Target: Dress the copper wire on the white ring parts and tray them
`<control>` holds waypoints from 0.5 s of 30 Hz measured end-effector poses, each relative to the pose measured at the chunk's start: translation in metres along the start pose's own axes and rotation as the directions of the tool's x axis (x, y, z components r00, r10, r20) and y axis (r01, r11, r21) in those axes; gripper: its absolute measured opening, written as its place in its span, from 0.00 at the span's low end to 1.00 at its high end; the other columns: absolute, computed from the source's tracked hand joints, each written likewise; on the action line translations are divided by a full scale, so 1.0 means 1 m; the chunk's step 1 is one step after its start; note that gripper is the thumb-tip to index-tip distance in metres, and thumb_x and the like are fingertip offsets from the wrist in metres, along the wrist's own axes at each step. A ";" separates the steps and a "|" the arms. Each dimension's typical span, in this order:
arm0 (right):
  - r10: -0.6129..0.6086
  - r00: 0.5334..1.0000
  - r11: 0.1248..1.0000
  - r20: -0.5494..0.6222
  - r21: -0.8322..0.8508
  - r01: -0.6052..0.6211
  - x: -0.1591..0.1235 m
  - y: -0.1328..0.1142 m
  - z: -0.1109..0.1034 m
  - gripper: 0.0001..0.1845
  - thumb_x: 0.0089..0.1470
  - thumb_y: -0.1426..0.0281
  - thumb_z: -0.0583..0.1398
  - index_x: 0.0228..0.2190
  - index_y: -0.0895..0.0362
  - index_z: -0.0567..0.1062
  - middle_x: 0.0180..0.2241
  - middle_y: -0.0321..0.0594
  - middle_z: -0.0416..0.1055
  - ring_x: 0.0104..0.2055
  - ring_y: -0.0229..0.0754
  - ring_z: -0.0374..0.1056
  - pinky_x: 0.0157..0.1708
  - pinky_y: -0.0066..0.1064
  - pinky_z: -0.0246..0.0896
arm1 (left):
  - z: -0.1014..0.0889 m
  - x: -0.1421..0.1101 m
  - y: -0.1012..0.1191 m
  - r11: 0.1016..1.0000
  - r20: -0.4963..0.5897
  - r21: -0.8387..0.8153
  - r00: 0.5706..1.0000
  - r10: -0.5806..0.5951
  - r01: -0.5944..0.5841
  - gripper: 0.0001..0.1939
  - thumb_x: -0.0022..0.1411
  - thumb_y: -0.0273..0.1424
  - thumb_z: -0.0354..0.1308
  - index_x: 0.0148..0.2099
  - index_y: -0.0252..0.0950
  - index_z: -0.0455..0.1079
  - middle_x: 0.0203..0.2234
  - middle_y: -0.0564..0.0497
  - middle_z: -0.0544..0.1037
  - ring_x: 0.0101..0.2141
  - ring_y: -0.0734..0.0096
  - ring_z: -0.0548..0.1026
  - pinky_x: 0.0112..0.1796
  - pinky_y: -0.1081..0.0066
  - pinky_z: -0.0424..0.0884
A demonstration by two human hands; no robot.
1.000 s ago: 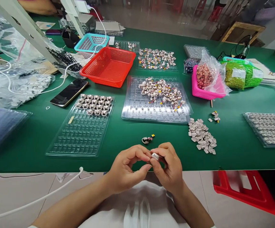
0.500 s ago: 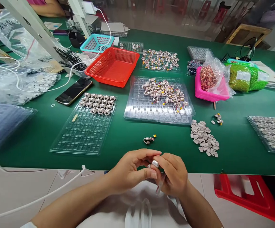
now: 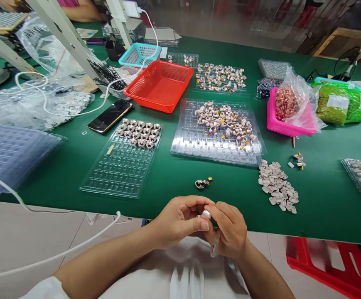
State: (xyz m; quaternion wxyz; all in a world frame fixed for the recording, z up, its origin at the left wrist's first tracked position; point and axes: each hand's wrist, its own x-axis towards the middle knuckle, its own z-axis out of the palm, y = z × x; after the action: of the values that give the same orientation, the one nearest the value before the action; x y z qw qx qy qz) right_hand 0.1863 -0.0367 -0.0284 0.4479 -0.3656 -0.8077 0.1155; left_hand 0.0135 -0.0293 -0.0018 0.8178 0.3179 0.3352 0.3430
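A small shiny silver-white rounded casing (image 3: 207,214) is pinched between my two hands, close to my body at the table's front edge. My left hand (image 3: 180,218) closes its thumb and fingers on the casing from the left. From the other side my right hand (image 3: 232,228) grips it with the fingertips. A narrow clear strip with a bit of red (image 3: 215,244) sticks down out of my right hand; its upper part is hidden. Just beyond my hands lies a loose curved silver part with a yellow tab (image 3: 202,183). Grey-white flat caps (image 3: 278,185) lie heaped to the right.
A clear tray (image 3: 114,174) holds rows of silver casings at its far end. Stacked trays (image 3: 183,149) carry a pile of parts. Behind are a red basket (image 3: 158,89), a phone (image 3: 110,116) and a pink basket (image 3: 272,118). A red stool (image 3: 332,265) stands below right.
The view has swung slightly, so the table's things appear shifted rightward. Both hands keep hold of the casing, with hardly any change in grip.
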 end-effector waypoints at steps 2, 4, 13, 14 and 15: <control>-0.005 1.000 1.000 -0.003 0.021 0.005 -0.003 0.000 0.000 0.15 0.63 0.73 0.56 0.50 0.58 0.72 0.29 0.42 0.76 0.28 0.42 0.72 0.25 0.32 0.67 | -0.002 0.002 -0.002 0.999 -0.028 -0.039 0.999 0.019 -0.020 0.21 0.52 0.31 0.74 0.48 0.35 0.76 0.33 0.50 0.80 0.34 0.70 0.78 0.40 0.69 0.75; -0.010 0.999 1.000 -0.032 0.028 0.011 -0.007 0.001 -0.001 0.17 0.63 0.74 0.56 0.53 0.59 0.72 0.33 0.45 0.78 0.32 0.43 0.74 0.29 0.32 0.71 | -0.006 0.007 0.000 0.998 -0.003 -0.063 1.000 0.013 -0.013 0.24 0.47 0.29 0.77 0.47 0.35 0.76 0.33 0.51 0.80 0.34 0.72 0.78 0.40 0.71 0.74; 0.104 0.994 0.971 -0.023 0.218 -0.097 0.001 0.000 0.014 0.17 0.67 0.67 0.56 0.55 0.51 0.74 0.30 0.42 0.75 0.27 0.42 0.73 0.24 0.30 0.70 | -0.035 0.017 0.009 0.991 0.159 -0.011 0.979 -0.130 0.134 0.28 0.36 0.48 0.77 0.33 0.32 0.75 0.22 0.50 0.78 0.23 0.67 0.78 0.29 0.65 0.77; 0.104 0.994 0.967 -0.021 0.234 -0.096 0.004 -0.001 0.017 0.18 0.67 0.65 0.55 0.55 0.50 0.74 0.28 0.41 0.75 0.25 0.42 0.72 0.22 0.29 0.69 | -0.037 0.015 0.011 0.990 0.121 0.078 0.985 -0.126 0.117 0.30 0.34 0.51 0.75 0.31 0.33 0.73 0.21 0.50 0.77 0.22 0.66 0.77 0.27 0.63 0.77; 0.104 0.994 0.968 -0.021 0.232 -0.096 0.006 -0.002 0.020 0.18 0.67 0.64 0.54 0.56 0.49 0.74 0.26 0.39 0.74 0.22 0.41 0.71 0.21 0.29 0.68 | -0.040 0.011 0.016 0.981 0.070 0.174 0.993 -0.097 0.084 0.31 0.33 0.54 0.74 0.29 0.34 0.72 0.20 0.50 0.77 0.21 0.64 0.77 0.26 0.61 0.77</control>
State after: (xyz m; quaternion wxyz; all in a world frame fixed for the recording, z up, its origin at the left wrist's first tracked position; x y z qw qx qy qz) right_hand 0.1667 -0.0310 -0.0346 0.4943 -0.3532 -0.7618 0.2250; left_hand -0.0162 -0.0003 -0.0165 0.8148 0.3842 0.3454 0.2629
